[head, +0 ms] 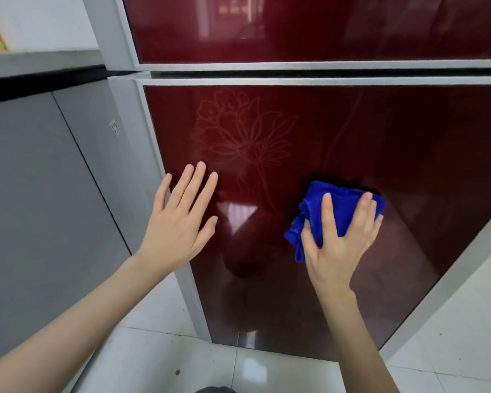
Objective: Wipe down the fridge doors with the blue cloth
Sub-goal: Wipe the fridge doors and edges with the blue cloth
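The fridge has two glossy dark red doors with grey frames. The upper door [309, 29] fills the top of the view. The lower door [380, 143] carries a faint flower outline on its left half. My right hand [342, 245] presses a bunched blue cloth [340, 205] flat against the lower door, right of the flower stem. My left hand [179, 219] lies flat on the same door near its left edge, fingers spread and holding nothing.
A grey cabinet or appliance [40, 194] stands directly left of the fridge, touching its side. White floor tiles [267, 373] show below the door and at the right. A dark object [214, 390] peeks in at the bottom edge.
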